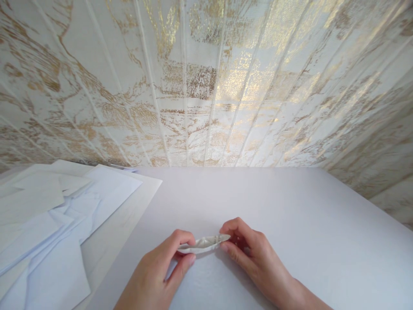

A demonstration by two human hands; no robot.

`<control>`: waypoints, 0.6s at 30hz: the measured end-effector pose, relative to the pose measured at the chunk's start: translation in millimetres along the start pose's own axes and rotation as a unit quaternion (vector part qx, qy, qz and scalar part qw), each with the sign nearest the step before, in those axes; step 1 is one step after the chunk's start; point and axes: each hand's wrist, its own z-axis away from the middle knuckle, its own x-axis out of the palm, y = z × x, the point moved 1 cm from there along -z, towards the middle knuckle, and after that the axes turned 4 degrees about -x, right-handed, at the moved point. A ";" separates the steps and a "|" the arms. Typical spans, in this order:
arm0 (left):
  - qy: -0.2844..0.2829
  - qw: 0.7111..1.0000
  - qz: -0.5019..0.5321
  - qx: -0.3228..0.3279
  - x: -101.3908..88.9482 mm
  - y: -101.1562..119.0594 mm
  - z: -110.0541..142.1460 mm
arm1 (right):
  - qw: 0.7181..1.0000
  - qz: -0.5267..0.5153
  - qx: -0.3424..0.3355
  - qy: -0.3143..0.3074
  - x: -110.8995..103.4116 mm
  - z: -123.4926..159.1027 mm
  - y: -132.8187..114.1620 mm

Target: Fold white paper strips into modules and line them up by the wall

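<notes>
A small piece of folded white paper (pixel 206 244), long and narrow with a slit-like gap along its top, is held between both hands just above the white tabletop. My left hand (pixel 164 262) pinches its left end between thumb and fingers. At the opposite end, the thumb and fingertips of my right hand (pixel 253 252) grip the pointed tip. Creases show inside the gap. The paper's underside is hidden from view.
Loose white paper sheets and scraps (pixel 48 224) lie in an overlapping heap on the left, on top of a larger pale sheet (pixel 119 232). A gold-patterned white curtain (pixel 200 86) hangs behind the table (pixel 290 202), whose right edge slants toward me.
</notes>
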 end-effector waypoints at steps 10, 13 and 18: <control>0.005 0.979 -0.126 0.162 0.7 2.9 3.5 | 0.978 0.136 -0.153 -0.036 -4.5 1.6 -8.5; 0.016 0.973 -0.162 0.161 3.6 2.8 3.8 | 0.968 0.168 -0.183 -0.044 -2.5 0.5 -10.1; 0.010 0.976 -0.166 0.140 3.9 2.7 3.2 | 0.958 0.202 -0.199 -0.050 1.3 0.5 -8.0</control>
